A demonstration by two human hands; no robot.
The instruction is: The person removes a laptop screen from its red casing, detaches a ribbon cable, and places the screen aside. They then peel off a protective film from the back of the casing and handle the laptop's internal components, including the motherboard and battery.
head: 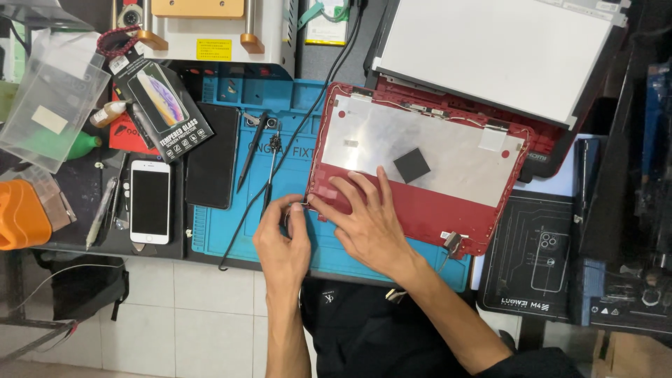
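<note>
The red laptop lid shell (420,203) lies stripped on the blue repair mat (224,231) (its screen panel (490,56) already lifted aside), right hand (364,224) flat on its corner while left hand (283,241) pinches the loose thin cable (302,204) there, still unfreed.

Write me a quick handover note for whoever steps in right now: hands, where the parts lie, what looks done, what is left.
Left hand: fingertips pinching a thin wire at the lower left corner of the red laptop lid shell.
Right hand: flat on the shell's lower left area, holding it down.
Shell lies inside-up on the blue work mat, with a small black pad on its silver lining.
Screen panel is already out, lying behind the shell.
Tweezers and a black pry tool lie on the mat to the left.
Left: the wire at the corner is not yet free.
</note>
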